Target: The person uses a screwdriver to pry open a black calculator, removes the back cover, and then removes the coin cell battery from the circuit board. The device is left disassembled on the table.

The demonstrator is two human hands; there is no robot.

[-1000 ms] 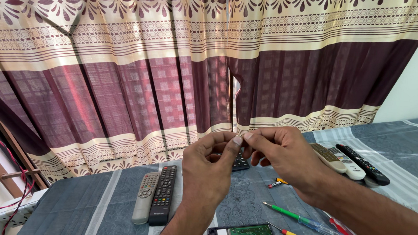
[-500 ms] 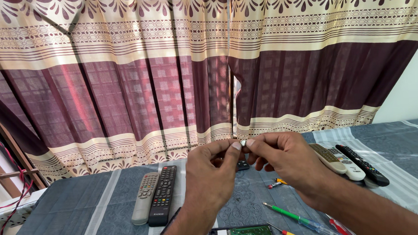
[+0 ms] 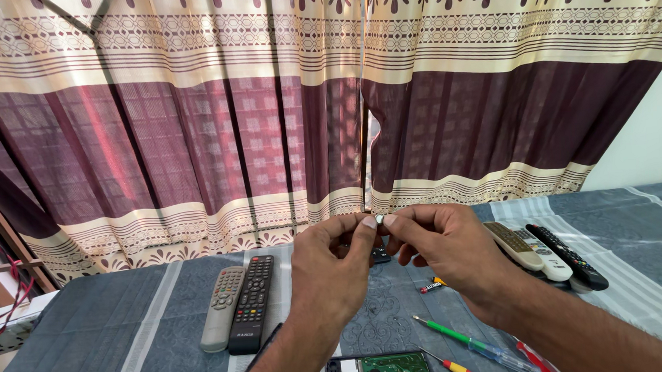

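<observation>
Both hands are raised above the cloth-covered table [image 3: 88,339], the left hand [image 3: 328,266] and right hand [image 3: 446,248] pinching a tiny metal part [image 3: 380,219] between their fingertips, over a green screwdriver [image 3: 463,342], a circuit board [image 3: 394,370] and two remotes [image 3: 238,303].

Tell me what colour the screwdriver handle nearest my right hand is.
Green, on the screwdriver lying below the right hand; the head view shows it.
</observation>
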